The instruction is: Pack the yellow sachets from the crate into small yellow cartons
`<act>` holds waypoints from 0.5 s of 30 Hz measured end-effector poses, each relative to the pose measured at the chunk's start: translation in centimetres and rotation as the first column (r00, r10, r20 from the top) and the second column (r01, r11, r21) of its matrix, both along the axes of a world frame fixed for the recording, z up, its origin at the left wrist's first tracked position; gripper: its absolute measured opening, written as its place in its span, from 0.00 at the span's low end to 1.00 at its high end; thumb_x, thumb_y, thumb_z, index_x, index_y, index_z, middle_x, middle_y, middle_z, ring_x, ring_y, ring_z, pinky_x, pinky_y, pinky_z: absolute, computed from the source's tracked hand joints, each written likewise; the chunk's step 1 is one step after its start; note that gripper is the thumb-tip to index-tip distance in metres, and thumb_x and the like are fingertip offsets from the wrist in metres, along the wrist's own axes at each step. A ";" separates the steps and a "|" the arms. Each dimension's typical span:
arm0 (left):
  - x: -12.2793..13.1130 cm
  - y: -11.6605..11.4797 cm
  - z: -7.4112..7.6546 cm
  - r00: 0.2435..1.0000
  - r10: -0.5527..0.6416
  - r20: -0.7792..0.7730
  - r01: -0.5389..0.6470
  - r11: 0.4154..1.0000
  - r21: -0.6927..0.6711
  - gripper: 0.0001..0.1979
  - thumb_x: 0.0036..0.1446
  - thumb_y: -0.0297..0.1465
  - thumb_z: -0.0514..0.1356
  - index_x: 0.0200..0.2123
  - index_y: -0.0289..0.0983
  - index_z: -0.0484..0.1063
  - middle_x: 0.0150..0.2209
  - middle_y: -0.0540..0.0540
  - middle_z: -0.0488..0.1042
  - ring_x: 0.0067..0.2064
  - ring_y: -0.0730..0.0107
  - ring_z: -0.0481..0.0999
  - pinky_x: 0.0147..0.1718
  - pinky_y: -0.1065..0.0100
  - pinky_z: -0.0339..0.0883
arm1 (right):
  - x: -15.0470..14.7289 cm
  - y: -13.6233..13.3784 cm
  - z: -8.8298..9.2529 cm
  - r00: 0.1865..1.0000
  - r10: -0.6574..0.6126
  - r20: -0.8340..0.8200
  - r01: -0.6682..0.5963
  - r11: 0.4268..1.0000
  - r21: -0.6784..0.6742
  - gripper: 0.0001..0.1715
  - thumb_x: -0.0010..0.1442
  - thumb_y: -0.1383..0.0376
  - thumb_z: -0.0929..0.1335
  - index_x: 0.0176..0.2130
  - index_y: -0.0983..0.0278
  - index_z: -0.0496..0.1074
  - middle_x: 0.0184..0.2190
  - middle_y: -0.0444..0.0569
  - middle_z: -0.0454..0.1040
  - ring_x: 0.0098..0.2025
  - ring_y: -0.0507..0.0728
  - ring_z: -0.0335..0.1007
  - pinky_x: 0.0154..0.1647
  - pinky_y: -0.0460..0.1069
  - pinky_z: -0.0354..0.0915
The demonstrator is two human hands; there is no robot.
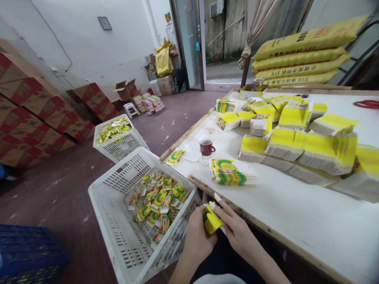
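Both my hands hold one small yellow and green paper packet (pixel 211 221) just below the table's front edge. My left hand (pixel 197 234) wraps round its left side, fingers closed. My right hand (pixel 233 227) pinches its right side, with white tape on the fingertips. To the left stands a white plastic crate (pixel 118 221) with several folded packets of the same kind lying in it. A stack of flat printed sheets (pixel 231 172) lies on the white table (pixel 296 221) just beyond my hands.
A dark red mug (pixel 206 147) stands on the table. Piles of yellow flat packs (pixel 299 146) cover the table's right half, with yellow sacks (pixel 299 59) behind. A second white crate (pixel 118 138) and red cartons (pixel 35 114) sit on the floor at left. A blue crate (pixel 26 252) is at bottom left.
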State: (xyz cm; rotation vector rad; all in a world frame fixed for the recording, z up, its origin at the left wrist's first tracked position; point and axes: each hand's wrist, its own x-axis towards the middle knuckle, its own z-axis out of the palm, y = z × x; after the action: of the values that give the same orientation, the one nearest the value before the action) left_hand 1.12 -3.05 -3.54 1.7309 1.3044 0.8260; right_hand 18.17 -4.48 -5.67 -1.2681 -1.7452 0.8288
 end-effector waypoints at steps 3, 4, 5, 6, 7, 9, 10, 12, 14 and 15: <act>-0.8 0.4 1.7 0.996 -0.089 -0.009 0.088 0.993 -0.080 0.27 0.45 0.25 0.65 0.52 0.39 0.70 0.44 0.43 0.79 0.44 0.56 0.78 0.45 0.60 0.69 | 0.9 0.2 1.1 0.988 0.136 0.074 -0.131 0.989 -0.071 0.29 0.59 0.73 0.64 0.57 0.55 0.74 0.66 0.54 0.65 0.65 0.63 0.66 0.63 0.58 0.66; -1.0 0.6 2.3 0.994 -0.111 -0.022 0.108 0.988 -0.108 0.27 0.44 0.26 0.67 0.50 0.39 0.71 0.42 0.44 0.80 0.41 0.58 0.78 0.42 0.62 0.69 | 1.2 0.3 1.6 0.982 0.168 0.091 -0.160 0.983 -0.089 0.27 0.58 0.74 0.65 0.54 0.55 0.76 0.66 0.54 0.66 0.64 0.63 0.67 0.62 0.58 0.67; -1.2 0.7 2.7 0.991 -0.131 -0.039 0.125 0.983 -0.134 0.27 0.42 0.27 0.68 0.50 0.39 0.72 0.40 0.45 0.80 0.38 0.59 0.78 0.39 0.63 0.69 | 1.6 0.5 2.2 0.975 0.195 0.103 -0.185 0.977 -0.103 0.25 0.58 0.74 0.65 0.51 0.56 0.77 0.64 0.53 0.68 0.63 0.63 0.68 0.62 0.58 0.67; -1.4 0.9 3.1 0.987 -0.150 -0.056 0.140 0.978 -0.156 0.28 0.41 0.27 0.70 0.49 0.39 0.73 0.39 0.46 0.80 0.37 0.60 0.77 0.37 0.64 0.68 | 2.0 0.7 2.9 0.968 0.224 0.111 -0.211 0.971 -0.115 0.23 0.58 0.75 0.65 0.48 0.56 0.78 0.62 0.53 0.69 0.62 0.62 0.70 0.61 0.58 0.67; -1.5 1.0 3.4 0.983 -0.170 -0.069 0.156 0.973 -0.171 0.29 0.39 0.28 0.71 0.49 0.39 0.73 0.38 0.47 0.80 0.36 0.61 0.76 0.35 0.65 0.67 | 2.4 0.9 3.6 0.961 0.251 0.113 -0.236 0.964 -0.126 0.22 0.58 0.75 0.64 0.46 0.56 0.78 0.60 0.53 0.71 0.60 0.62 0.71 0.60 0.57 0.68; -1.6 1.2 3.7 0.976 -0.204 -0.077 0.189 0.968 -0.167 0.29 0.38 0.30 0.72 0.48 0.39 0.74 0.36 0.48 0.79 0.34 0.62 0.75 0.32 0.67 0.65 | 3.0 1.2 4.7 0.949 0.301 0.099 -0.286 0.948 -0.139 0.21 0.57 0.76 0.64 0.43 0.56 0.78 0.56 0.51 0.74 0.58 0.61 0.72 0.59 0.57 0.68; -1.6 1.3 3.7 0.974 -0.214 -0.072 0.201 0.967 -0.156 0.29 0.38 0.30 0.72 0.48 0.39 0.74 0.35 0.49 0.79 0.33 0.63 0.75 0.32 0.67 0.65 | 3.2 1.4 5.1 0.945 0.314 0.085 -0.301 0.943 -0.145 0.20 0.56 0.76 0.64 0.42 0.56 0.77 0.54 0.51 0.74 0.57 0.60 0.73 0.58 0.57 0.68; -1.5 1.5 3.7 0.974 -0.216 -0.064 0.207 0.970 -0.128 0.29 0.39 0.29 0.71 0.48 0.40 0.74 0.34 0.49 0.79 0.32 0.63 0.75 0.32 0.67 0.65 | 3.0 1.4 5.4 0.953 0.298 0.057 -0.286 0.945 -0.156 0.18 0.56 0.75 0.65 0.42 0.57 0.75 0.54 0.51 0.73 0.56 0.60 0.72 0.58 0.57 0.68; -1.3 1.6 3.5 0.976 -0.201 -0.078 0.194 0.977 -0.094 0.29 0.40 0.27 0.70 0.50 0.40 0.74 0.37 0.48 0.80 0.35 0.61 0.76 0.35 0.65 0.67 | 2.2 1.1 4.8 0.968 0.247 0.035 -0.238 0.956 -0.171 0.18 0.56 0.74 0.66 0.44 0.59 0.73 0.58 0.53 0.69 0.59 0.61 0.69 0.60 0.57 0.66; -1.3 1.6 3.4 0.977 -0.193 -0.089 0.186 0.980 -0.076 0.29 0.41 0.26 0.69 0.50 0.41 0.74 0.38 0.47 0.80 0.37 0.59 0.77 0.38 0.64 0.68 | 1.7 0.9 4.3 0.976 0.217 0.023 -0.210 0.962 -0.174 0.19 0.56 0.74 0.66 0.46 0.59 0.72 0.61 0.55 0.67 0.62 0.62 0.67 0.62 0.58 0.65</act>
State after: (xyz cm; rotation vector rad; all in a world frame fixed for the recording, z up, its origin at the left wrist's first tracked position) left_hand -0.13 -1.41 -0.13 1.8275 1.1923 0.5904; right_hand 19.84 -3.53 -1.34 -1.2279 -1.9021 1.1031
